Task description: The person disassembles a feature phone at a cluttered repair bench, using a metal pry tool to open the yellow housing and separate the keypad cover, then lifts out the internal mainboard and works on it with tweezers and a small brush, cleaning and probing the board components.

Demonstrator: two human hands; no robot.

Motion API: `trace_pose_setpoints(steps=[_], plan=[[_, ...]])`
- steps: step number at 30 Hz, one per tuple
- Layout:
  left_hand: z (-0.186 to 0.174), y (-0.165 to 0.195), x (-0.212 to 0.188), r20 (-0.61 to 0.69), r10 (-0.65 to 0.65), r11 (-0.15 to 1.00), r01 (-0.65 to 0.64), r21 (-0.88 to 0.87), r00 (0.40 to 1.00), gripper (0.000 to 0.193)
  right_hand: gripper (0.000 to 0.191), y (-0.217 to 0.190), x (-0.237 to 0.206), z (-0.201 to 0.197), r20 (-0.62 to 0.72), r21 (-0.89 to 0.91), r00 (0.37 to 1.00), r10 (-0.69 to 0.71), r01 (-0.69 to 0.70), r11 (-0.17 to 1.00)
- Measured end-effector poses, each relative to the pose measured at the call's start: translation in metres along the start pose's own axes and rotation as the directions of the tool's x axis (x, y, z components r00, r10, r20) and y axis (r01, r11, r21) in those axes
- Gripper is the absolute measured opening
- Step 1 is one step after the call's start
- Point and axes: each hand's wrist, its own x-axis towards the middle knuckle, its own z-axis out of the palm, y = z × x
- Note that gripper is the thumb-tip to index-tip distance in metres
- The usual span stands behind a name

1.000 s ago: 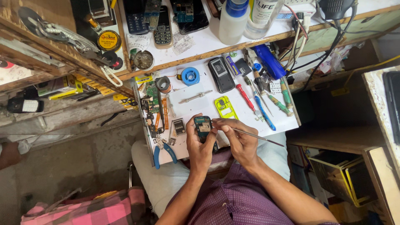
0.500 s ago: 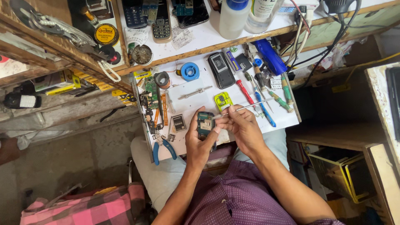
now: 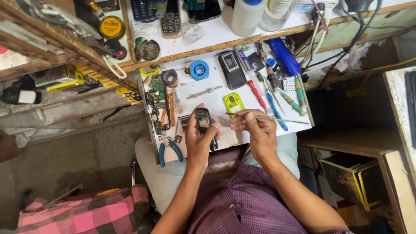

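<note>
My left hand (image 3: 198,141) grips a small dark mobile phone body (image 3: 203,120) with its back open, held upright over the white work board (image 3: 203,93). To its right, my right hand (image 3: 256,128) pinches a thin metal tool (image 3: 277,119), tweezers or a probe, which lies level with its point toward the phone. Just beyond the two hands a yellow-green phone shell (image 3: 234,103) rests flat on the board. I cannot tell if the tool's tip touches the phone.
On the board lie a black phone (image 3: 232,69), a blue solder reel (image 3: 199,69), red and blue screwdrivers (image 3: 257,95), a green circuit board (image 3: 159,89) and blue-handled pliers (image 3: 168,149). A shelf behind holds phones and white bottles (image 3: 247,15). Pink checked cloth (image 3: 82,212) lies lower left.
The phone in my left hand stays about where it was. My right hand has drawn slightly away to the right, and the tool now lies level instead of angling down toward the phone.
</note>
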Motion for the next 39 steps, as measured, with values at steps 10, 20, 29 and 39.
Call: trace_pose_setpoints(steps=[10,20,29,39], plan=[[-0.002,0.006,0.007,-0.037,0.081,0.996,-0.081,0.022,0.996,0.073,0.026,0.014,-0.019,0.010,0.196,-0.080,0.947,0.252,-0.241,0.967],[-0.002,0.002,0.008,0.014,0.058,0.996,-0.057,-0.065,0.998,0.076,0.028,0.017,-0.021,0.016,0.236,-0.144,0.924,0.302,-0.274,0.951],[-0.002,-0.009,0.010,0.074,0.045,0.936,-0.016,-0.353,0.996,0.075,0.026,-0.015,-0.028,0.035,0.257,-0.410,0.959,0.121,-0.005,0.912],[-0.001,-0.011,0.006,0.194,0.012,0.852,0.092,-0.515,0.981,0.071,0.040,-0.043,-0.032,0.055,0.292,-0.654,0.955,-0.045,0.234,0.720]])
